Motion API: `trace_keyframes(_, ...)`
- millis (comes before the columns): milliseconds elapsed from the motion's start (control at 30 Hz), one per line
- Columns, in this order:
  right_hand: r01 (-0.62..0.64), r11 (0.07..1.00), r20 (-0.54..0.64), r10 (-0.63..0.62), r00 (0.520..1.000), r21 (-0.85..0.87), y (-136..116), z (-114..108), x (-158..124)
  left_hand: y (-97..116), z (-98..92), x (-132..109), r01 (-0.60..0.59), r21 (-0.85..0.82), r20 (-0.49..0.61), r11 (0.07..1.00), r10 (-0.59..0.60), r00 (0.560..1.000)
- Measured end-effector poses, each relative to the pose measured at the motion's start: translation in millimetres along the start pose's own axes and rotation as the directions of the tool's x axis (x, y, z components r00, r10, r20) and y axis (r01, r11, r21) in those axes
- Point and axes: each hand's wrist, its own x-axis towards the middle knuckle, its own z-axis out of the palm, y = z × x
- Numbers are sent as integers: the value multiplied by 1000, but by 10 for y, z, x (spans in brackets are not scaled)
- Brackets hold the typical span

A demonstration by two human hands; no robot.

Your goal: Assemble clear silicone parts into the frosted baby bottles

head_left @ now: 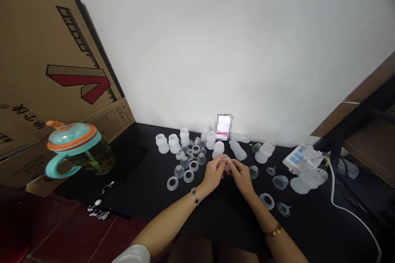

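Observation:
My left hand (215, 172) and my right hand (241, 175) meet over the black table, both closed on a small translucent plastic part (227, 167). Fingers cover most of it, and only a pale curved edge shows. Just behind the hands stands an open frosted baby bottle (219, 149). To the right of my right hand lies a clear dome cap (253, 171). Left of my left hand are loose collar rings (189, 176) and clear caps (179, 171). A collar ring (267, 201) and a clear nipple (284, 209) rest near my right forearm.
Several frosted bottles (174, 144) line the back left. A lit phone (223, 126) leans on the wall. At right, a white box (301, 158) with a cable (333, 189) stands near a lying bottle (305, 182). A teal-lidded jug (89, 152) and a carton (46, 70) stand left.

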Motion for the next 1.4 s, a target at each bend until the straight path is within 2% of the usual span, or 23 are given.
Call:
trace_keyframes(200,40,991,-38,-46,998,-130,10,20,-30,15,28,21,69,-135,8,988,-69,998)
trace_keyframes(367,56,987,-26,-61,998,-149,19,22,-27,28,28,42,107,-218,13,970,-107,994)
trace_keyframes(600,53,983,-18,-57,998,-173,-17,29,-29,36,13,47,104,-228,-7,968,-108,994)
trace_keyframes(833,72,987,-3,-73,997,-145,-29,34,-32,-8,60,-29,45,-131,-102,990,-58,993)
trace_keyframes(1167,58,991,-92,-69,993,-120,39,41,-24,63,51,-60,61,94,-62,994,-55,997)
trace_keyframes(1400,116,984,-102,-131,986,-138,42,18,-20,92,18,-56,46,222,-68,974,-32,997)
